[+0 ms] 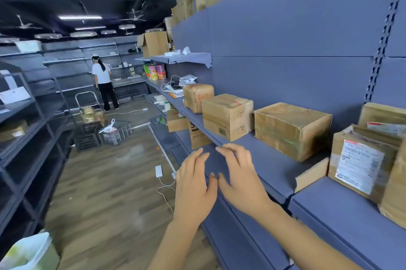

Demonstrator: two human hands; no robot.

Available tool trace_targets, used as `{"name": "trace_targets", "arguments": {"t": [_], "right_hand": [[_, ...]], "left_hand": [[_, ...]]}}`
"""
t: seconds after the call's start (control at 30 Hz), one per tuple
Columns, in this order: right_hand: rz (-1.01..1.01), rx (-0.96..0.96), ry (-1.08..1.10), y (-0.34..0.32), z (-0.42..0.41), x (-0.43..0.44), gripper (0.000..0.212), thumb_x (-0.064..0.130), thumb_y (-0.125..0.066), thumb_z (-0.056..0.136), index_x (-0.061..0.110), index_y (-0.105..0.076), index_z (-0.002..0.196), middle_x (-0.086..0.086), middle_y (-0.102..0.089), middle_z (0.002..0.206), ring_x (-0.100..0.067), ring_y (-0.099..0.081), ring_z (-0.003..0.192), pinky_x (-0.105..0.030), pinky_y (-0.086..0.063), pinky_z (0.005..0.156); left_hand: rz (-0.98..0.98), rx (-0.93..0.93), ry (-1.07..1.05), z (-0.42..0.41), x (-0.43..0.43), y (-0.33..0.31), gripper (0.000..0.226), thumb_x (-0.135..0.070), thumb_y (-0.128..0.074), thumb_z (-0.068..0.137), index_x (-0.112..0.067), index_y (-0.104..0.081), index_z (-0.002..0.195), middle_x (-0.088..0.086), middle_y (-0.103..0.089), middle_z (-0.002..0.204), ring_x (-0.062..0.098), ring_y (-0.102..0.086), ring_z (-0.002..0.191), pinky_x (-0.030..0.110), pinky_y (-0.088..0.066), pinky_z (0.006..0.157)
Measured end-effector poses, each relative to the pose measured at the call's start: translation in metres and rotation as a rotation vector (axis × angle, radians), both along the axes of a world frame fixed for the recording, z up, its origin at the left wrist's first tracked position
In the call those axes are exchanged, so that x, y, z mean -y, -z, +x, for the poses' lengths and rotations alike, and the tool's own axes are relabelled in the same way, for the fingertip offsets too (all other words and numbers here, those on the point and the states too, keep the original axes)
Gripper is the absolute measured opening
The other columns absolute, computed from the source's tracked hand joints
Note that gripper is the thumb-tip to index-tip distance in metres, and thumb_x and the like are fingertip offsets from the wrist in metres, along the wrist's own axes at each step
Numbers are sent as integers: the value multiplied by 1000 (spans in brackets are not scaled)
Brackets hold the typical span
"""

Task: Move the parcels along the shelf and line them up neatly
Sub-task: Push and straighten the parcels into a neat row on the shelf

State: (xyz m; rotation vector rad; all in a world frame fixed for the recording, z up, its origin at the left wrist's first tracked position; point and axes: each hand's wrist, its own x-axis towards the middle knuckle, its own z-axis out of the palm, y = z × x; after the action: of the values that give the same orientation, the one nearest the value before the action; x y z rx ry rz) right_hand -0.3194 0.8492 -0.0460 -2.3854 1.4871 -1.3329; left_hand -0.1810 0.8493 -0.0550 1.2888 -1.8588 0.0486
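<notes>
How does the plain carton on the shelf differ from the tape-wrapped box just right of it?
The plain carton shows bare cardboard with printed marks and a barcode; the tape-wrapped box is glossy under clear tape. The plain carton stands near the front edge of the shelf; the tape-wrapped box sits further back. Both are brown; the left hand and right hand touch neither.

Bare shelf (259,160) before, seemingly, three parcels (290,129).
</notes>
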Motion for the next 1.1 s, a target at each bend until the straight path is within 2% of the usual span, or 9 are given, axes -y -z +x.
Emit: {"name": "trace_targets", "arguments": {"t": [0.2, 0.33, 0.43, 0.53, 0.63, 0.77, 0.97, 1.07, 1.1], "right_hand": [[12, -54, 63, -31, -20, 116, 48, 20, -56, 90, 16, -44, 137, 2, -34, 136, -14, -28, 125, -20, -26, 100], [25, -117, 94, -45, -31, 175, 46, 20, -59, 88, 15, -48, 133, -1, -43, 130, -21, -37, 122, -30, -34, 100], [85, -179, 127, -47, -44, 201, 47, 26, -54, 88, 18, -48, 134, 0, -45, 130, -22, -38, 122, -32, -32, 103], [191, -288, 221, -45, -68, 220, 51, 35, -45, 84, 21, -48, 132, 4, -46, 128, -22, -38, 120, -36, -36, 102], [228, -291, 334, -40, -97, 229, 42, 30, -54, 87, 23, -51, 128, 5, -49, 123, -23, -43, 115, -39, -39, 99], [316, -290, 510, -36, -134, 232, 44, 32, -51, 90, 27, -46, 134, 7, -47, 128, -21, -39, 118, -35, -36, 100], [393, -209, 765, -32, -176, 233, 46, 41, -54, 91, 26, -46, 134, 7, -46, 136, -21, -42, 124, -37, -37, 101], [487, -170, 837, -28, -184, 231, 56, 53, -51, 90, 29, -41, 140, 8, -43, 143, -19, -44, 129, -37, -39, 102], [539, -200, 842, -26, -184, 232, 64, 60, -48, 89, 30, -36, 144, 9, -37, 149, -20, -38, 136, -39, -35, 108]], "left_hand": [[3, 111, 22, -6, 105, -23, 55, -41, -33, 86, -18, -48, 133, -6, -42, 142, 10, -34, 132, 24, -21, 104], [13, 149, 15, -2, 166, -36, 50, -33, -41, 87, -19, -46, 135, -7, -41, 143, 13, -33, 134, 25, -22, 105], [58, 133, 36, -10, 202, -35, 53, -40, -35, 87, -20, -44, 135, -8, -39, 144, 12, -32, 133, 24, -20, 104], [83, 166, 117, -35, 230, -29, 53, -39, -36, 86, -19, -46, 134, -7, -40, 142, 13, -34, 131, 25, -23, 101], [81, 201, 215, -63, 253, -24, 47, -30, -45, 85, -18, -49, 131, -6, -43, 139, 16, -39, 126, 29, -29, 98], [58, 216, 352, -103, 285, -25, 51, -38, -34, 82, -18, -54, 125, -5, -49, 134, 18, -45, 121, 34, -36, 97], [13, 264, 590, -152, 333, -23, 51, -39, -31, 84, -23, -52, 127, -11, -47, 136, 8, -33, 129, 27, -28, 103], [17, 387, 733, -166, 353, -22, 53, -38, -34, 85, -20, -47, 133, -8, -43, 141, 12, -33, 135, 33, -28, 107], [13, 425, 761, -167, 360, -23, 55, -37, -36, 85, -19, -44, 136, -7, -41, 144, 15, -32, 138, 34, -26, 109]]}}
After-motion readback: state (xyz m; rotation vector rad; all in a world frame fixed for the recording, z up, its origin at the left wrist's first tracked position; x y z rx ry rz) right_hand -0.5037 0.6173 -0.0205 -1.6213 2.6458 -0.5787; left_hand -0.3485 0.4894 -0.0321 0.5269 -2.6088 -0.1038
